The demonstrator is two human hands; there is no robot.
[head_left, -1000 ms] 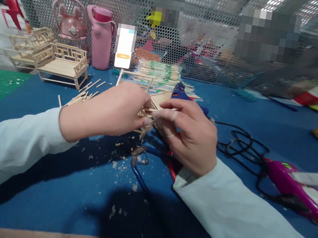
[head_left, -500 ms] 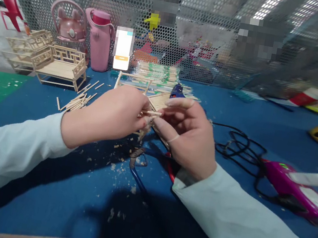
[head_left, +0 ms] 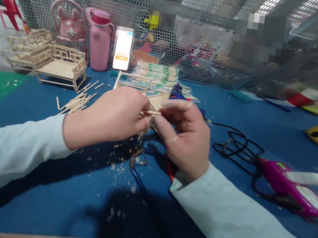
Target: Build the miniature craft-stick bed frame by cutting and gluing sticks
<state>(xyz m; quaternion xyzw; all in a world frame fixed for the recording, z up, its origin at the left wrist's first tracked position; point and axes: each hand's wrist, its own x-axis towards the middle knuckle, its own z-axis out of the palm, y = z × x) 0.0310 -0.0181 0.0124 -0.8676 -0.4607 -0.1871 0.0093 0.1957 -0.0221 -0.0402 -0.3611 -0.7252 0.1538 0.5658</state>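
My left hand [head_left: 111,112], closed with thumb and fingers together, grips a thin wooden stick [head_left: 153,112] at the middle of the table. From the other side my right hand [head_left: 191,137] pinches at the stick's far end, thumb and forefinger curled; the exact contact is partly hidden. Behind and beneath the fingers is a small stick frame [head_left: 134,77], largely covered by my left hand. A flat wooden panel [head_left: 158,100] shows between the hands. The blue glue gun [head_left: 177,92] lies just past my right fingers. Pliers with blue handles [head_left: 138,154] rest below the hands.
Loose sticks [head_left: 77,100] and miniature wooden benches [head_left: 60,66] are at the left. A pink bottle [head_left: 100,43], a lit phone [head_left: 123,49] and bagged sticks [head_left: 158,71] stand along the mesh. Black cable [head_left: 234,144] and a purple device [head_left: 291,185] lie right.
My right hand has shifted slightly left, closer to my left hand. My left hand stays nearly still with the stick. The view has turned a little.
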